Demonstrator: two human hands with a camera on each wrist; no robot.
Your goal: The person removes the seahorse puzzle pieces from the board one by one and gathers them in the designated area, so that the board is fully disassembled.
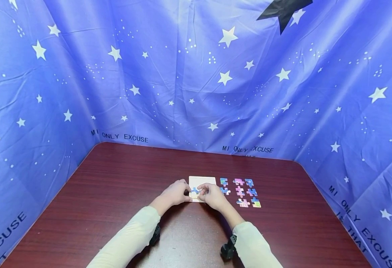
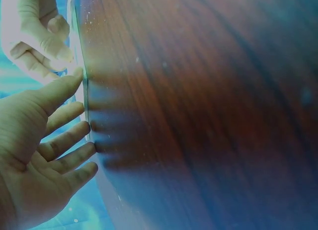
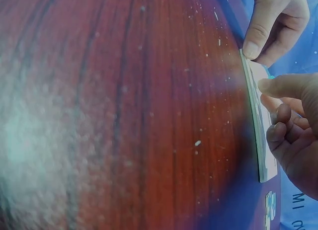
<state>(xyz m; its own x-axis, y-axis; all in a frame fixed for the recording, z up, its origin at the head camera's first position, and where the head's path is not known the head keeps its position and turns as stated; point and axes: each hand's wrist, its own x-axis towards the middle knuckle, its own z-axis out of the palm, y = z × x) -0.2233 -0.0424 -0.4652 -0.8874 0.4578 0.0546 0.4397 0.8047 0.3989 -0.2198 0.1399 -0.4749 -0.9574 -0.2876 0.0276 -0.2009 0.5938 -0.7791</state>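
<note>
A pale, shallow puzzle tray [image 1: 202,180] lies on the table, with a blue-and-yellow puzzle piece [image 1: 194,192] at its near left. My left hand [image 1: 176,192] rests at the tray's near left corner, its thumb at the near edge and its extended fingers along the left side. My right hand [image 1: 212,195] is over the tray, thumb and index fingertips pinching at the right of the piece and partly hiding it. In the right wrist view the other fingers of the right hand [image 3: 298,133] are curled, and the tray's edge [image 3: 257,135] shows side on.
To the tray's right lie loose puzzle pieces: a blue one [image 1: 224,181] and another [image 1: 225,191] close by, then several pink [image 1: 239,191] and blue ones [image 1: 251,192] farther right. A star-printed blue curtain [image 1: 196,82] stands around the dark red wooden table [image 1: 132,175].
</note>
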